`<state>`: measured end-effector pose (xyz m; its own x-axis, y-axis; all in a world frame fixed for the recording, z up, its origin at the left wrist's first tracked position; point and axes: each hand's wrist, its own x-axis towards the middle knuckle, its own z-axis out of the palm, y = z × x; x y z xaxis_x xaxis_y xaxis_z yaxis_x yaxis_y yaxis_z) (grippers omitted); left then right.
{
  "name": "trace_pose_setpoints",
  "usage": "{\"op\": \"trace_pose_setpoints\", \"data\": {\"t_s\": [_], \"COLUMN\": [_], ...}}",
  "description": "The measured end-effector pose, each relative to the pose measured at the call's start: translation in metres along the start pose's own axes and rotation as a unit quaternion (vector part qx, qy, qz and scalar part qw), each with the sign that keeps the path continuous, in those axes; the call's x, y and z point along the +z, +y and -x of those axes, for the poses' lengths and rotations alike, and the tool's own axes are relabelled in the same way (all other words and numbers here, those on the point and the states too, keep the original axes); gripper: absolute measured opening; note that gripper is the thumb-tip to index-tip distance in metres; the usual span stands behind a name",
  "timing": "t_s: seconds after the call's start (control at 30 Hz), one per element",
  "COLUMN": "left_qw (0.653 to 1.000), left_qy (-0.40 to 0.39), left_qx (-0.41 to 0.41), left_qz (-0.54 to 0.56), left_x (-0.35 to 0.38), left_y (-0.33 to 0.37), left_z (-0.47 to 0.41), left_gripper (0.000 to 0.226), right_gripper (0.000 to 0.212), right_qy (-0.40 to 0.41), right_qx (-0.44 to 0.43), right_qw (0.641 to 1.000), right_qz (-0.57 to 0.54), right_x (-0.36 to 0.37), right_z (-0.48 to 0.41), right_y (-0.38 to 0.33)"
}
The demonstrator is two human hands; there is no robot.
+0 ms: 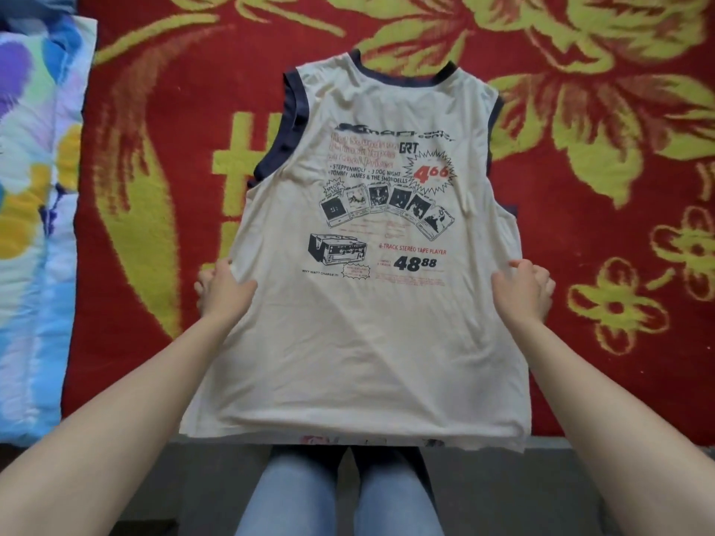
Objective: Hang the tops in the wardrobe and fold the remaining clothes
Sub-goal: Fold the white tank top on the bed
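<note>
Head view first. Where does the garment lie?

— The sleeveless tank top (360, 334) is spread print-up on the red flowered blanket (599, 187), in the middle of the frame. Its navy-trimmed neck points to 12 o'clock. Its hem (348, 431) at 6 o'clock hangs a little over the bed's edge, above the person's jeans (398, 497). A pastel floral quilt (35, 226) lies out at 9 o'clock.

— And the hands?

— The left hand (224, 290) takes the side edge at the top's 9 o'clock, thumb over the cloth and fingers tucked beneath. The right hand (522, 288) does the same at 3 o'clock, fingers curled round the edge. Both pinch the fabric, level with the bottom of the print.

— How would you expect it to handle?

— It looks like thin jersey: light, limp, already lined with soft creases. I'd judge it will sag and fold on itself wherever it isn't supported, and a hard tug could pull it out of shape. It isn't slippery or fragile.

— Where should one hold it, then?

— It's a top, so I take it for the wardrobe. The two shoulder bands near 11 and 1 o'clock seem the best grip, since the body would then drop straight. The present side-seam hold suits smoothing better than lifting.
</note>
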<state>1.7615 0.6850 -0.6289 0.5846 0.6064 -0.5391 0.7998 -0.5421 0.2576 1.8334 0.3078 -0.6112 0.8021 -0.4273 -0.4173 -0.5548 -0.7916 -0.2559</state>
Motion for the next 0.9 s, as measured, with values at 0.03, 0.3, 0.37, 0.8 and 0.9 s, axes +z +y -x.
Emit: {"op": "trace_pose_setpoints", "data": {"t_s": [0.03, 0.3, 0.37, 0.8, 0.9], "left_qw": [1.0, 0.992, 0.99, 0.965, 0.965], "left_qy": [0.0, 0.014, 0.02, 0.056, -0.009], "left_qx": [0.015, 0.085, 0.108, 0.247, 0.256], "left_qz": [-0.012, -0.09, -0.089, -0.067, -0.054], "left_x": [-0.002, -0.021, -0.02, -0.028, -0.026], "left_y": [0.011, 0.101, 0.122, 0.263, 0.275], "left_z": [-0.007, -0.081, -0.098, -0.244, -0.267], "left_gripper": [0.058, 0.053, 0.055, 0.077, 0.075], "right_gripper": [0.04, 0.045, 0.043, 0.073, 0.048], "right_qy": [-0.002, -0.015, -0.016, -0.07, -0.075], "right_qx": [-0.023, -0.195, -0.226, -0.227, -0.241], "right_qw": [1.0, 0.972, 0.963, 0.969, 0.964], "right_qz": [0.01, 0.128, 0.143, 0.061, -0.082], "right_x": [-0.003, -0.017, -0.015, -0.008, 0.004], "right_z": [-0.011, -0.1, -0.118, -0.286, -0.3], "right_y": [-0.011, -0.095, -0.115, -0.189, -0.179]}}
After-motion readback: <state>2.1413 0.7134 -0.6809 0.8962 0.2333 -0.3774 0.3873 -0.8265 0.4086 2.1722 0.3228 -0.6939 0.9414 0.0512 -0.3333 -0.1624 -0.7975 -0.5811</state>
